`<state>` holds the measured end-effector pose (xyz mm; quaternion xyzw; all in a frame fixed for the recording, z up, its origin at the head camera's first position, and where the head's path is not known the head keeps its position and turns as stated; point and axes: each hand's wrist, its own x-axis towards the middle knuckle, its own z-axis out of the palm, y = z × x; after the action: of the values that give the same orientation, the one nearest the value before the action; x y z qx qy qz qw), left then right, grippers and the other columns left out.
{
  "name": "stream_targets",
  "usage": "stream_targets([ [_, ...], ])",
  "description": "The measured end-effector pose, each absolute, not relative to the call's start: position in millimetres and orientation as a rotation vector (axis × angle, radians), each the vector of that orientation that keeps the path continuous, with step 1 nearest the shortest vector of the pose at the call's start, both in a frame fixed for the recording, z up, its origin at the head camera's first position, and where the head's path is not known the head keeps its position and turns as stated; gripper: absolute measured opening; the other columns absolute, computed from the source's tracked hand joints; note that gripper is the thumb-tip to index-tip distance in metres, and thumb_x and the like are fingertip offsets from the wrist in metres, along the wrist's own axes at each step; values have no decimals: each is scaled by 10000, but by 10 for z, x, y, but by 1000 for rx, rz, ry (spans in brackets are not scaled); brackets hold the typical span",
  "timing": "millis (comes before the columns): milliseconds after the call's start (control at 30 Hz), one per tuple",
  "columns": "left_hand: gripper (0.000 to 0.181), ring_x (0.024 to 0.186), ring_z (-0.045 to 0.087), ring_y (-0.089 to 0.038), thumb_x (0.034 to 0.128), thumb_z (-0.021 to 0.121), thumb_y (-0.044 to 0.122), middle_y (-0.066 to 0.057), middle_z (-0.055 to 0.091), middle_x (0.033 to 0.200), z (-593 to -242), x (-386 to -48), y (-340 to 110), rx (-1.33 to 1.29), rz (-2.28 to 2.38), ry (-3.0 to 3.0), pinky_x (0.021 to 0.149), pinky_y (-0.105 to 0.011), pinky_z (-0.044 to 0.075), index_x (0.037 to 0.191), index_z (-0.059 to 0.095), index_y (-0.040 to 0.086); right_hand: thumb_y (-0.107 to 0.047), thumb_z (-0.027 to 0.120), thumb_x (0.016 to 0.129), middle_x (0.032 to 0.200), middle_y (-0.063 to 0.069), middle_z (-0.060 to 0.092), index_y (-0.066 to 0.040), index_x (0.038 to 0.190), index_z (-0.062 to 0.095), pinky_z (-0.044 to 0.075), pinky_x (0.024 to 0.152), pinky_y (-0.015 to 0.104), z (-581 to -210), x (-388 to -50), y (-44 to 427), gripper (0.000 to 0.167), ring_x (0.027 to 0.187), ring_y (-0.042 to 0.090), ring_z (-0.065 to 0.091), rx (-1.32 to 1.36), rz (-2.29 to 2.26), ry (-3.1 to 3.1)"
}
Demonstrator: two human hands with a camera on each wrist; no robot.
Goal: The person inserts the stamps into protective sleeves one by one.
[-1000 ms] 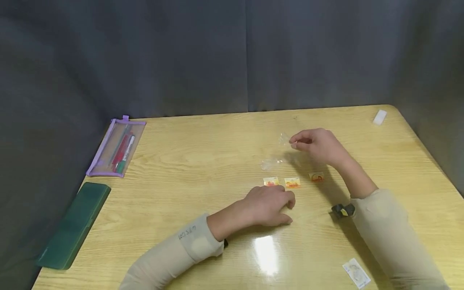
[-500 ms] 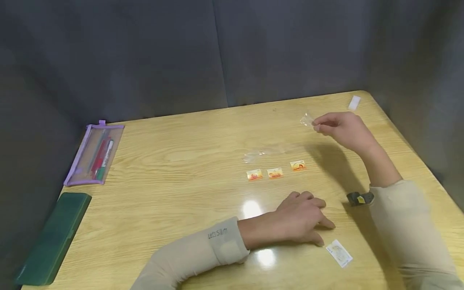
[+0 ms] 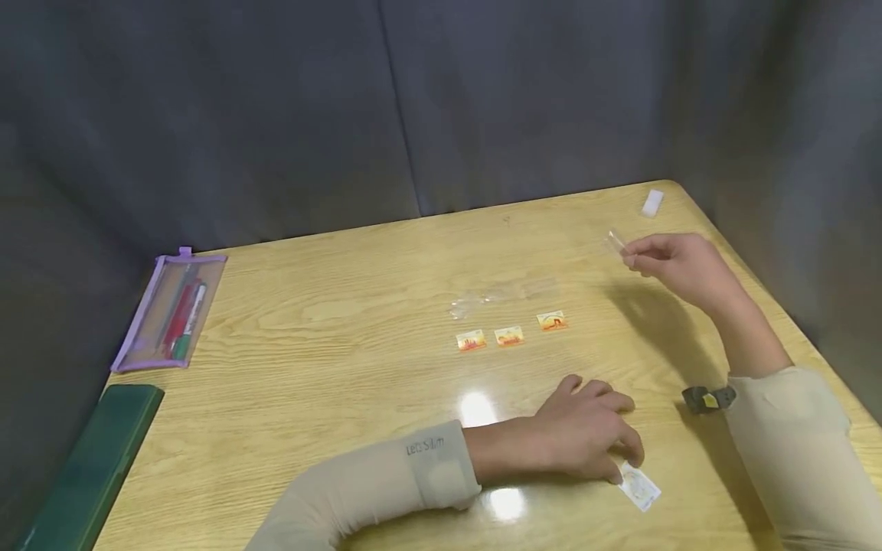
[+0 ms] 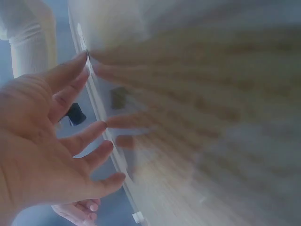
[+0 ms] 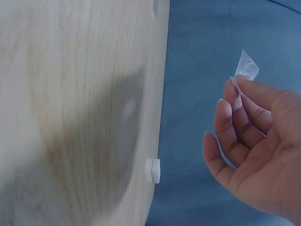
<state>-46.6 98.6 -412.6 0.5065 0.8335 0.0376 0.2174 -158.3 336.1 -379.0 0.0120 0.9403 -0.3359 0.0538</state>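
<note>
In the head view my left hand (image 3: 586, 432) is low over the table. Its thumb and index fingertips pinch the corner of a pale stamp (image 3: 642, 488); the other fingers are spread. My right hand (image 3: 689, 268) is raised at the right, pinching a small clear plastic sleeve (image 5: 247, 68) between thumb and fingertips. The sleeve looks thin and crinkled in the right wrist view. Three orange stamps, a left one (image 3: 472, 340), a middle one (image 3: 509, 337) and a right one (image 3: 552, 321), lie in a row. Behind them lies more clear plastic (image 3: 472, 304).
A mesh pouch (image 3: 168, 310) with purple edging holds pens at the far left. Nearer stands a dark green case (image 3: 96, 463). A small white block (image 3: 651, 203) lies near the far right table corner. Dark curtains (image 3: 276, 115) hang behind the table.
My left hand has moved from beside the orange stamps toward the near right, to the pale stamp. The right hand has lifted the plastic sleeve rightward. The head view has shifted.
</note>
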Motion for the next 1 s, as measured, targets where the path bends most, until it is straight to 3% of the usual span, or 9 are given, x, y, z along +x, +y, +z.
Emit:
stream_targets([
  [233, 47, 1337, 380, 3, 906, 728, 492, 257, 466, 1440, -4122, -422, 972, 1377, 99, 2351, 1174, -293, 313, 919, 706, 452, -514, 590, 997, 1187, 155, 741, -145, 1268, 701, 501, 815, 353, -3808, -1646, 3322, 472, 1003, 203, 670, 10, -995, 2886],
  [400, 75, 926, 544, 60, 946, 714, 403, 275, 649, 1033, -4002, -576, 791, 1294, 254, 2374, 906, -174, 443, 879, 740, 383, -524, 595, 991, 1218, 130, 732, -156, 1283, 691, 515, 902, 433, -3777, -1692, 3221, 480, 973, 106, 642, -9, -1046, 2834],
  [533, 54, 723, 646, 6, 945, 735, 302, 161, 740, 862, -3840, -870, 401, 1003, 647, 2339, 683, -157, 513, 929, 762, 259, -520, 608, 987, 1212, 115, 736, -152, 1280, 688, 505, 976, 515, -3752, -1707, 3068, 478, 991, 117, 667, -59, -1114, 2782],
  [700, 59, 813, 766, -268, 936, 746, 169, -80, 784, 913, -3767, -1274, -207, 510, 1263, 2218, 755, -375, 619, 959, 750, 115, -464, 635, 990, 1146, 95, 755, -145, 1235, 705, 516, 972, 458, -3737, -1728, 2798, 408, 1008, 191, 710, -169, -1204, 2719],
  [833, 83, 906, 763, -335, 946, 732, 156, -170, 771, 1021, -3834, -1517, -545, 275, 1493, 2228, 820, -409, 595, 977, 737, 79, -408, 634, 1005, 1128, 79, 747, -160, 1209, 713, 526, 933, 390, -3731, -1769, 2545, 330, 1015, 228, 703, -265, -1260, 2659],
  [1000, 77, 928, 757, -360, 944, 731, 131, -204, 757, 1067, -3892, -1644, -719, 133, 1605, 2262, 909, -466, 591, 947, 721, 54, -361, 644, 1008, 1138, 99, 746, -164, 1220, 716, 531, 901, 408, -3725, -1803, 2269, 298, 997, 223, 695, -338, -1340, 2584],
])
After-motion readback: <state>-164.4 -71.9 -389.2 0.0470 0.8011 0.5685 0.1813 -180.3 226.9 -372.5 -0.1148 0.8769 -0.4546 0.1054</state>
